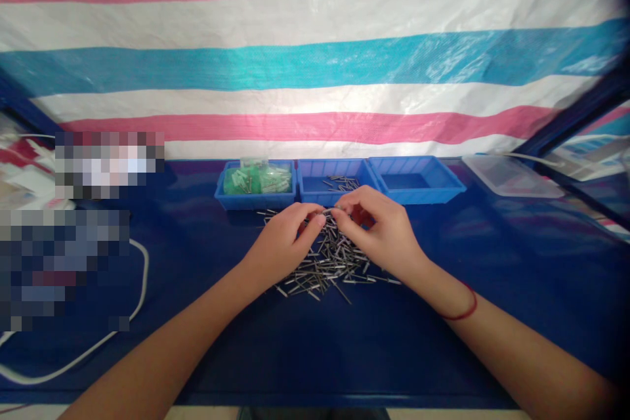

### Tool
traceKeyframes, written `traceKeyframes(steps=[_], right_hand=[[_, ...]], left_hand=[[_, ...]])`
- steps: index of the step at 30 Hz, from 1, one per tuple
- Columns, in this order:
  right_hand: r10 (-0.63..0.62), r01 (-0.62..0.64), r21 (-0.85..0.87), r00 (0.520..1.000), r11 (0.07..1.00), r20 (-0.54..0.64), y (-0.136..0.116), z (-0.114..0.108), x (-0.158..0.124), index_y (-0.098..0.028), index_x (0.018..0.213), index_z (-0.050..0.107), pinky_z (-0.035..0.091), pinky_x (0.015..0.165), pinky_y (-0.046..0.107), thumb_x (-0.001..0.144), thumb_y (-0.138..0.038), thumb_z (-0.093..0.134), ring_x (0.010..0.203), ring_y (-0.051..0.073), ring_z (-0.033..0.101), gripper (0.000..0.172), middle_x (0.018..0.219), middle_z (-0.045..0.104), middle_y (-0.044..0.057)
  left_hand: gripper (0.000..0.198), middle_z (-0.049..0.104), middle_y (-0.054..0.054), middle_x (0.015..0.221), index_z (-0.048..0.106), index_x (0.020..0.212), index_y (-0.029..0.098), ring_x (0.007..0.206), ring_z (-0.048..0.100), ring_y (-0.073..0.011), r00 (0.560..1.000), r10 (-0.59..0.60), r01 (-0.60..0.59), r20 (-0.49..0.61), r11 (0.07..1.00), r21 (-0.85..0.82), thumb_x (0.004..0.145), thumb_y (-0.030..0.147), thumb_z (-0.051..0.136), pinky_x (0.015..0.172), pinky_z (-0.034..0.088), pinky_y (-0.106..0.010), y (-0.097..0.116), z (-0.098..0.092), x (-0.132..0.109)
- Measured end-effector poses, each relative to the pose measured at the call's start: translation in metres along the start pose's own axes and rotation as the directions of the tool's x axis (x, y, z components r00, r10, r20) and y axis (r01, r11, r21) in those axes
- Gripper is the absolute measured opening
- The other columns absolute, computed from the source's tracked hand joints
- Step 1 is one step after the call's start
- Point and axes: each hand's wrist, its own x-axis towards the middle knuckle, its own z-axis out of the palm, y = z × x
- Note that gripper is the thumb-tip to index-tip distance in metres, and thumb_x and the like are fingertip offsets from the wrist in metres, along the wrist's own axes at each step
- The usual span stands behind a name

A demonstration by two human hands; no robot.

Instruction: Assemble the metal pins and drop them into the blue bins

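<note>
A loose pile of metal blind rivets (327,262) lies on the dark blue table in front of me. Over its far side, my left hand (290,230) and my right hand (378,223) come close together, thumbs and fingertips pinched. A small rivet (328,210) seems to span the gap between the fingertips, partly covered by them. Just beyond my hands, the middle blue bin (308,191) contains several rivets (343,182). To its left, another blue bin (256,201) holds green and clear bags of small parts (258,178).
A third blue bin (443,193) stands at the right of the row, beside a translucent plastic lid (512,176). White cable (144,282) curves across the table's left side. Behind everything hangs a striped plastic sheet (315,65).
</note>
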Motion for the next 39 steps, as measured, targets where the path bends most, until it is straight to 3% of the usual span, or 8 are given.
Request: traceKeyframes(steps=[4, 7, 10, 13, 17, 23, 28, 39], right_hand=[[-0.062, 0.021, -0.279, 0.989, 0.960, -0.138, 0.028, -0.001, 0.014, -0.017, 0.091, 0.063, 0.046, 0.068, 0.031, 0.088, -0.027, 0.054, 0.071, 0.017, 0.056, 0.013, 0.080, 0.062, 0.005], [-0.051, 0.000, -0.413, 0.992, 0.911, -0.112, 0.041, -0.002, 0.017, -0.015, 0.103, 0.063, 0.047, 0.076, 0.038, 0.086, -0.033, 0.057, 0.085, 0.024, 0.058, 0.025, 0.089, 0.064, 0.010], [-0.057, 0.015, -0.405, 0.994, 0.914, -0.092, 0.037, -0.003, 0.011, -0.014, 0.105, 0.063, 0.047, 0.080, 0.039, 0.086, -0.031, 0.055, 0.087, 0.024, 0.059, 0.027, 0.090, 0.065, 0.010], [-0.080, 0.052, -0.335, 0.994, 0.941, -0.069, 0.023, -0.004, 0.005, -0.015, 0.103, 0.063, 0.047, 0.080, 0.037, 0.086, -0.026, 0.053, 0.085, 0.022, 0.059, 0.022, 0.088, 0.065, 0.008], [-0.103, 0.095, -0.253, 0.994, 0.963, -0.020, 0.010, -0.007, 0.002, -0.017, 0.100, 0.062, 0.046, 0.081, 0.036, 0.086, -0.022, 0.053, 0.087, 0.021, 0.059, 0.018, 0.088, 0.066, 0.007], [-0.074, 0.078, -0.206, 0.997, 0.975, 0.029, 0.007, -0.010, 0.002, -0.019, 0.094, 0.064, 0.045, 0.077, 0.037, 0.086, -0.021, 0.052, 0.084, 0.022, 0.058, 0.015, 0.084, 0.065, 0.007], [-0.097, 0.122, -0.181, 0.985, 0.976, 0.141, 0.008, -0.013, 0.003, -0.018, 0.083, 0.065, 0.044, 0.075, 0.036, 0.086, -0.018, 0.051, 0.076, 0.019, 0.056, 0.014, 0.081, 0.067, 0.005], [-0.116, 0.241, -0.177, 0.844, 0.954, 0.524, 0.008, -0.006, -0.002, -0.017, 0.093, 0.070, 0.041, 0.077, 0.033, 0.089, -0.019, 0.051, 0.084, 0.019, 0.053, 0.019, 0.083, 0.063, 0.007]], left_hand=[[0.031, 0.067, -0.005, 0.098, 0.058, 0.117, 0.017, 0.081, 0.061, -0.0169, 0.999, -0.025, 0.021, 0.022, 0.989, 0.150, 0.094, 0.031, 0.043, 0.077, 0.045, -0.029, 0.004, -0.022, 0.001], [0.026, 0.067, -0.003, 0.095, 0.065, 0.099, 0.020, 0.086, 0.061, -0.0181, 0.979, -0.046, -0.012, 0.200, 0.961, 0.278, 0.092, 0.030, 0.043, 0.078, 0.044, -0.028, 0.003, -0.051, -0.001], [0.019, 0.068, -0.001, 0.086, 0.066, 0.089, 0.021, 0.077, 0.061, -0.0173, 0.885, -0.228, 0.066, 0.407, 0.925, 0.374, 0.086, 0.032, 0.051, 0.068, 0.043, -0.025, -0.001, -0.078, -0.009], [0.017, 0.067, 0.000, 0.086, 0.065, 0.093, 0.022, 0.077, 0.061, -0.0168, 0.812, -0.341, 0.138, 0.474, 0.901, 0.412, 0.081, 0.031, 0.056, 0.067, 0.044, -0.024, -0.005, -0.092, -0.022], [0.019, 0.062, -0.001, 0.094, 0.064, 0.097, 0.024, 0.078, 0.060, -0.0157, 0.808, -0.316, 0.140, 0.498, 0.923, 0.360, 0.080, 0.030, 0.057, 0.068, 0.044, -0.023, -0.014, -0.085, -0.044], [0.018, 0.060, -0.002, 0.089, 0.063, 0.084, 0.021, 0.080, 0.059, -0.0148, 0.875, -0.168, 0.061, 0.454, 0.969, 0.241, 0.090, 0.023, 0.046, 0.073, 0.043, -0.023, -0.025, -0.063, -0.060], [0.015, 0.061, -0.002, 0.088, 0.061, 0.088, 0.020, 0.081, 0.059, -0.0159, 0.945, -0.119, 0.030, 0.304, 0.959, 0.282, 0.091, 0.026, 0.048, 0.073, 0.044, -0.024, -0.025, -0.048, -0.049], [0.021, 0.065, -0.003, 0.089, 0.065, 0.093, 0.020, 0.081, 0.060, -0.0165, 0.971, 0.042, -0.099, 0.236, 0.967, 0.235, 0.091, 0.027, 0.045, 0.074, 0.044, -0.026, -0.005, -0.033, -0.005]])
